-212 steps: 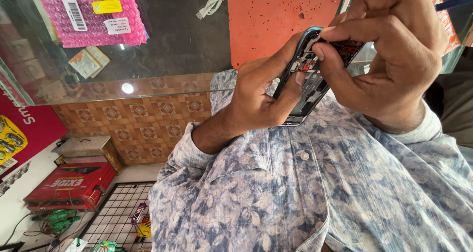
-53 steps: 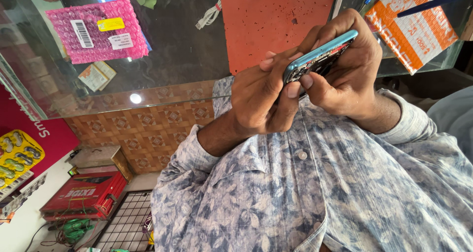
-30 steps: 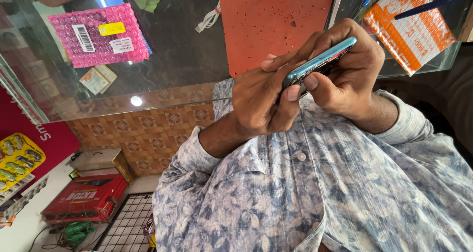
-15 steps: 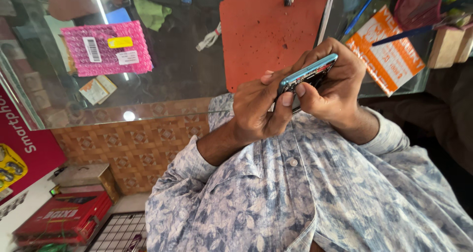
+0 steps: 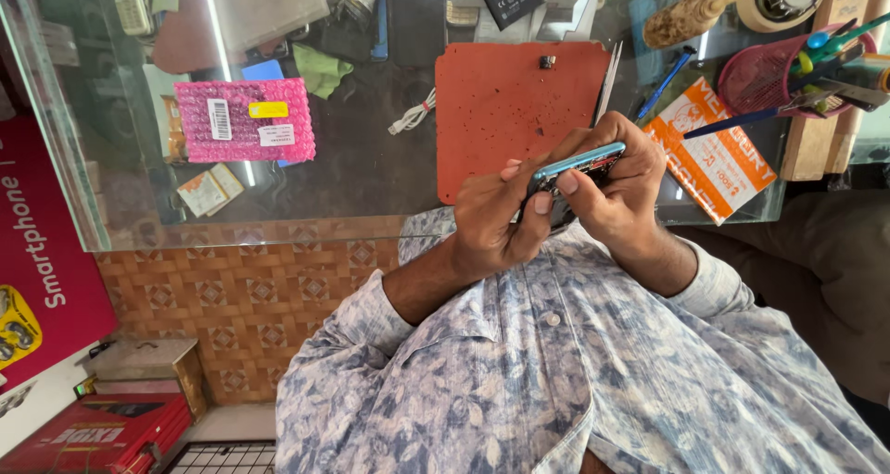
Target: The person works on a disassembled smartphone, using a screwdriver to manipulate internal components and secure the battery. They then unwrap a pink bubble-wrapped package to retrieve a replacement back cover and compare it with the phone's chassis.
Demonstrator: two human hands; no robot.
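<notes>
Now the view is wider than a moment ago, yet both hands remain clamped on the phone right of centre: left hand gripping its lower edge, right hand pinching its end, above the orange mat.

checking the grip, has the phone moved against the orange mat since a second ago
Cannot tell: the phone stays pinched in both hands over the orange mat's near edge; the camera itself shifted.
</notes>
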